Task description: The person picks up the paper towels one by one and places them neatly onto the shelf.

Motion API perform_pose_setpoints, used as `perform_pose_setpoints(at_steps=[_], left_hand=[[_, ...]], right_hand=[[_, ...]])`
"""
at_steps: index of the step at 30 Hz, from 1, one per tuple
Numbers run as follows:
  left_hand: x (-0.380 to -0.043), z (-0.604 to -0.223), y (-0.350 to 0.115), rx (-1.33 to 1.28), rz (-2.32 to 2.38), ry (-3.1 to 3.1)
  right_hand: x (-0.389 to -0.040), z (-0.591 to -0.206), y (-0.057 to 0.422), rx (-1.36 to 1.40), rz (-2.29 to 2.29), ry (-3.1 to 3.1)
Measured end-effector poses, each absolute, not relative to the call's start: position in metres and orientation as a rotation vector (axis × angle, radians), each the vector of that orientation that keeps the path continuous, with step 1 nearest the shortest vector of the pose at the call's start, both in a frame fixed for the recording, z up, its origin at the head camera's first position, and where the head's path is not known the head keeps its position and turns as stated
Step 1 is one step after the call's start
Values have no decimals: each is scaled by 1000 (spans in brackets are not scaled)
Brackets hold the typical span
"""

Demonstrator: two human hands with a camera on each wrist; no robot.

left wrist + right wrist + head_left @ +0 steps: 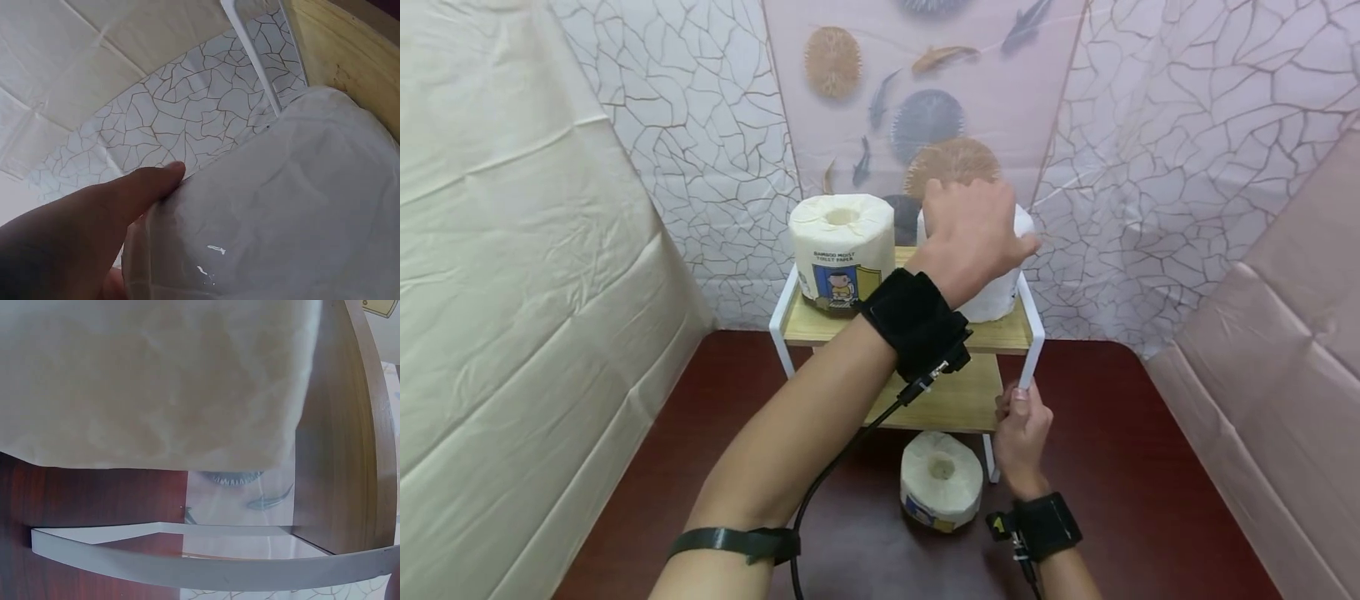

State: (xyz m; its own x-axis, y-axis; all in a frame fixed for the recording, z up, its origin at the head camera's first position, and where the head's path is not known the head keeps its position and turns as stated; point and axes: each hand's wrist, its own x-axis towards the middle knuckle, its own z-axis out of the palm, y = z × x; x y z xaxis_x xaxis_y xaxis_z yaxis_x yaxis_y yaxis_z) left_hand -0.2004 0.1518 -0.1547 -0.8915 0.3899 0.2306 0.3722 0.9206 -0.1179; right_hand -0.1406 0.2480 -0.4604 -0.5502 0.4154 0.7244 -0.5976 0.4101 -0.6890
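Observation:
On the right of a small two-tier shelf's top board stands a white-wrapped toilet paper roll [998, 293]. My left hand [973, 229] reaches over and grips it from above, the thumb at its right side. The left wrist view shows that thumb along the edge of the white wrapper [294, 206]. Lower down, my right hand [1024, 429] holds the white front right leg [1032, 354] of the shelf, fingers curled round it. A third toilet paper roll [942, 492] sits upright on the table, left of my right hand; its wrapper [156, 387] fills much of the right wrist view.
Another toilet paper roll [842, 250] with a printed label stands at the left of the top board. The wooden lower board [936, 396] is beneath. The shelf stands on a dark red table [1120, 467], with cloth-covered walls at both sides and a patterned backdrop [700, 125] behind.

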Motion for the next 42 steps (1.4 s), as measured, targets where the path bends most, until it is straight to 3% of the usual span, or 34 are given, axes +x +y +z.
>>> perform_pose_setpoints(at_steps=[31,42], left_hand=[[-190,-145,120,-703,60,-2880],[-191,-149,146,-554,256,-2891]], right_hand=[[-143,-467,249,203,1273,-1695],[-139,-468,249,191,1309,-1724]])
